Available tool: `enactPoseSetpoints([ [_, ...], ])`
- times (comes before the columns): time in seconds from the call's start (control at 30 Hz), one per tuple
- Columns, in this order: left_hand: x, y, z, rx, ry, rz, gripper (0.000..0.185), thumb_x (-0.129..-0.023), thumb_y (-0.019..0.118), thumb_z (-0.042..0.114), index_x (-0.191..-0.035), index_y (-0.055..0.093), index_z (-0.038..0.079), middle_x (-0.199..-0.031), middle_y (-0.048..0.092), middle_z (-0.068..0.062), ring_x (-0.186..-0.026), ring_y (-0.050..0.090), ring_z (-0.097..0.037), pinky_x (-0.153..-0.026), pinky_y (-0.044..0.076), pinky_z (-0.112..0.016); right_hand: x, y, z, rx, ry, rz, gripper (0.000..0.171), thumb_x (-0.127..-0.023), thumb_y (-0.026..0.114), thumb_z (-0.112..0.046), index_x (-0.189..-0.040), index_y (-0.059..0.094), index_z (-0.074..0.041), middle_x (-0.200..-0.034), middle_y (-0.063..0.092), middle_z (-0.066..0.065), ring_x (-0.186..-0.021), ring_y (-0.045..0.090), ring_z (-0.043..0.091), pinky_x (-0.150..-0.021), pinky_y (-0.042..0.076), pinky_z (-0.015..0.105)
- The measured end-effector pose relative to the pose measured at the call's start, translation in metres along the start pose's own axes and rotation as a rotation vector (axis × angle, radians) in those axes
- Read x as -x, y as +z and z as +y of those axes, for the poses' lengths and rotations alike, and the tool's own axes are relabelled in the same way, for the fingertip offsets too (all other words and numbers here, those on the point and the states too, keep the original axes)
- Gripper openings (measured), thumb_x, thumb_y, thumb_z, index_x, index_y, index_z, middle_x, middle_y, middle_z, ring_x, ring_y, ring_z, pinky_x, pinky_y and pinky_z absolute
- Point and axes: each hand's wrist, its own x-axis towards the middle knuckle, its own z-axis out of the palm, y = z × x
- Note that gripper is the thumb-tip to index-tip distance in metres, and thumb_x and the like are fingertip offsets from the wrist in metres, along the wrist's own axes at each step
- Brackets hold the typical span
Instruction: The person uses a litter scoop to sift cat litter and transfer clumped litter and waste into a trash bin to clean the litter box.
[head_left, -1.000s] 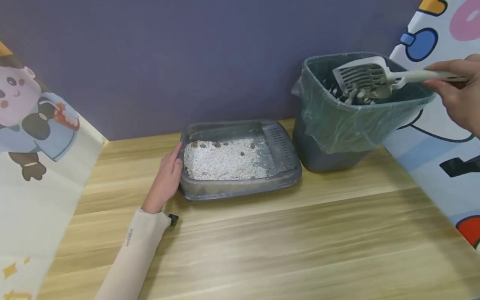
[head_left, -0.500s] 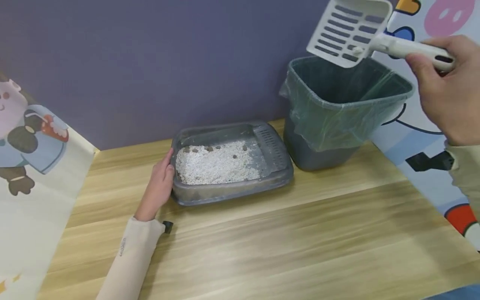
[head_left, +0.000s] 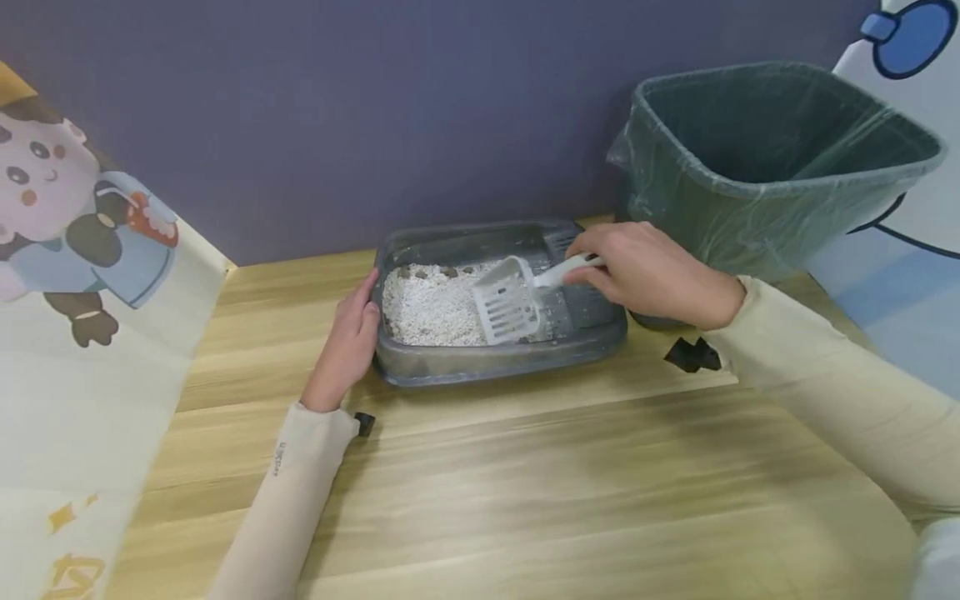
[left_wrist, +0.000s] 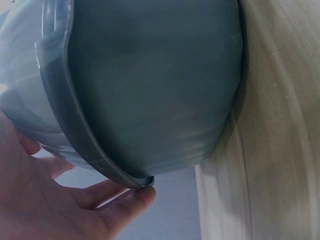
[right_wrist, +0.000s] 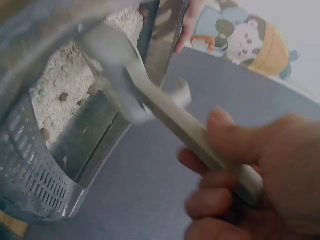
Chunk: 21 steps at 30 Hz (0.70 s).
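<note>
While the right hand (head_left: 652,275) grips the handle of the slotted scoop (head_left: 508,306), whose blade rests on the litter (head_left: 431,307) in the grey tray (head_left: 495,365) on the worktop (head_left: 525,483), the open left hand (head_left: 347,346) steadies the tray's left wall; scoop judged light, rigid plastic, best held at the handle.

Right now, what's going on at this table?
A person is working at a grey litter tray on a wooden table. The right hand grips the handle of a white slotted scoop, whose head sits down in the white litter inside the tray. The left hand rests against the tray's left end. A few small dark clumps lie along the far side of the litter. A bin lined with a plastic bag stands just right of the tray.
</note>
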Motion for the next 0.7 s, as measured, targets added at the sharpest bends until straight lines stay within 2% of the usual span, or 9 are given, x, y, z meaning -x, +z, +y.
enactPoseSetpoints([
  [0.1,-0.001,0.003,0.004,0.000,-0.018,0.001,0.050,-0.103,0.025,0.026,-0.152,0.020,0.017,-0.154,0.020,-0.009,-0.139,0.015,-0.030,-0.112,0.013,-0.050,-0.013,0.007,0.011,-0.029,-0.023,-0.118,0.027,-0.089,0.066,-0.022,-0.110,0.068,-0.005,-0.100,0.067,0.007,-0.063,0.059,0.010,-0.065,0.052,0.037],
  [0.2,-0.003,0.004,0.006,0.000,-0.020,0.018,0.050,-0.103,0.026,0.025,-0.152,0.021,0.018,-0.154,0.022,-0.008,-0.139,0.016,-0.029,-0.112,0.013,-0.048,-0.025,0.011,0.015,-0.056,-0.031,-0.220,0.028,-0.089,0.066,-0.021,-0.113,0.068,-0.005,-0.099,0.068,0.006,-0.066,0.061,0.010,-0.070,0.053,0.039],
  [0.33,-0.004,0.004,0.005,-0.012,-0.030,0.040,0.050,-0.102,0.025,0.025,-0.151,0.023,0.017,-0.153,0.023,-0.007,-0.138,0.018,-0.031,-0.112,0.015,-0.047,-0.038,0.023,0.012,-0.088,-0.013,-0.348,0.032,-0.090,0.066,-0.023,-0.116,0.067,-0.005,-0.104,0.068,0.008,-0.078,0.065,0.016,-0.074,0.053,0.042],
  [0.4,-0.003,0.005,0.003,-0.024,-0.037,0.049,0.050,-0.102,0.025,0.025,-0.151,0.023,0.018,-0.153,0.024,-0.006,-0.138,0.020,-0.030,-0.112,0.016,-0.047,-0.043,0.033,0.009,-0.092,0.003,-0.415,0.034,-0.090,0.065,-0.025,-0.118,0.066,-0.005,-0.105,0.067,0.008,-0.075,0.063,0.017,-0.071,0.052,0.040],
  [0.47,-0.002,0.004,0.001,-0.036,-0.040,0.056,0.050,-0.102,0.025,0.026,-0.151,0.024,0.018,-0.153,0.024,-0.005,-0.138,0.021,-0.029,-0.112,0.017,-0.046,-0.047,0.045,0.005,-0.100,0.009,-0.475,0.033,-0.091,0.064,-0.026,-0.117,0.066,-0.007,-0.099,0.068,0.005,-0.068,0.060,0.015,-0.066,0.050,0.037],
  [0.57,-0.004,0.005,0.001,-0.055,-0.028,0.069,0.049,-0.102,0.025,0.026,-0.151,0.024,0.019,-0.153,0.026,-0.004,-0.137,0.023,-0.030,-0.112,0.018,-0.045,-0.049,0.067,0.000,-0.140,-0.019,-0.535,0.025,-0.094,0.059,-0.028,-0.108,0.066,-0.009,-0.079,0.062,-0.001,-0.055,0.048,0.012,-0.058,0.041,0.033],
  [0.7,-0.004,0.006,0.001,-0.066,-0.020,0.076,0.049,-0.102,0.025,0.025,-0.151,0.025,0.018,-0.152,0.027,-0.006,-0.137,0.024,-0.030,-0.112,0.018,-0.042,-0.056,0.095,-0.003,-0.200,-0.063,-0.515,0.021,-0.099,0.050,-0.028,-0.096,0.058,-0.009,-0.064,0.050,0.000,-0.049,0.040,0.012,-0.053,0.038,0.031],
])
